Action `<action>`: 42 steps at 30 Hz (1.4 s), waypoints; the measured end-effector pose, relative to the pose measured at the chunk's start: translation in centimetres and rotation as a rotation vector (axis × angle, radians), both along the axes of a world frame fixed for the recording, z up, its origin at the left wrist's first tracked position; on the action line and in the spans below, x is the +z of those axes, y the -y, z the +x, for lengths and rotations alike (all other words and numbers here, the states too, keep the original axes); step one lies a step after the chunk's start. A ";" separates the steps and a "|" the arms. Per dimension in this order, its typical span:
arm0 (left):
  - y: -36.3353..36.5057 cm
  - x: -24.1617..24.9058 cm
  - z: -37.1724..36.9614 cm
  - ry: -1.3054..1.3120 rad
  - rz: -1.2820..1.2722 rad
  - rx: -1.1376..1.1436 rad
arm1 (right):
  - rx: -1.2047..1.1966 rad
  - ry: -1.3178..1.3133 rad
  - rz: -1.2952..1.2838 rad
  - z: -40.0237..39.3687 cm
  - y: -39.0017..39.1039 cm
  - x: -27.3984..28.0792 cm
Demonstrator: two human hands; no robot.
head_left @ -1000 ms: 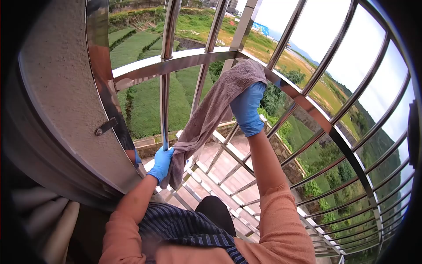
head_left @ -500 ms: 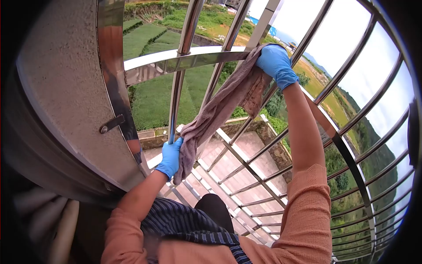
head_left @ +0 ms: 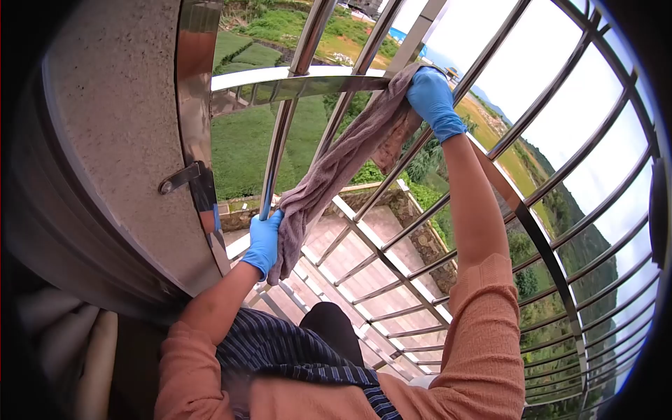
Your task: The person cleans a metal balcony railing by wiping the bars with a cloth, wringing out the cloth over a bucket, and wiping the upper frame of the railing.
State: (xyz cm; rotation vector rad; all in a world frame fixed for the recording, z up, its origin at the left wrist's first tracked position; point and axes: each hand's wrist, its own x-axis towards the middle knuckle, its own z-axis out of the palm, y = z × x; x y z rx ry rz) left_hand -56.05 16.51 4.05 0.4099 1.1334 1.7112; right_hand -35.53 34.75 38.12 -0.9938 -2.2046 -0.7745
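A mauve-grey cloth [head_left: 336, 164] is stretched diagonally between my two hands, in front of the metal bars. My right hand [head_left: 434, 100], in a blue glove, is closed on the cloth's upper end, up at the horizontal metal band [head_left: 315, 85]. Lower down, my left hand [head_left: 264, 238], also gloved in blue, is closed on the cloth's other end beside an upright bar [head_left: 278, 150]. Below that hand the cloth's end hangs loose. A darker, stained flap of it hangs under my right hand. The fingertips of both hands are partly hidden by the cloth.
A curved stainless-steel window cage [head_left: 542, 231] surrounds me at the front and right. At the left is a rough wall [head_left: 115, 119] with a metal frame and a small bracket [head_left: 180, 178]. Far below lies a paved terrace [head_left: 332, 260], with green plots beyond.
The view has shifted slightly, so the bars and wall sit a little differently. Both hands still grip the cloth, which now looks pulled straighter and more twisted between them.
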 end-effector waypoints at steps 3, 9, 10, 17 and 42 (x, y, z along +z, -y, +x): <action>-0.2 -1.4 -0.1 -0.229 -0.087 0.069 | 0.100 0.005 0.030 0.1 1.3 -0.6; 0.4 -1.1 0.4 -0.510 -0.124 0.155 | 0.563 -0.706 -0.151 0.8 7.5 -4.6; -0.1 -1.7 0.2 -0.468 -0.084 0.163 | 0.527 -0.676 -0.150 1.2 7.0 -4.2; -0.3 -2.5 0.7 -0.166 -0.024 0.203 | 0.254 0.188 0.112 1.5 5.7 -3.4; 1.3 3.9 -1.6 0.002 0.030 -0.152 | 0.055 -0.233 -1.543 -2.4 13.1 -50.8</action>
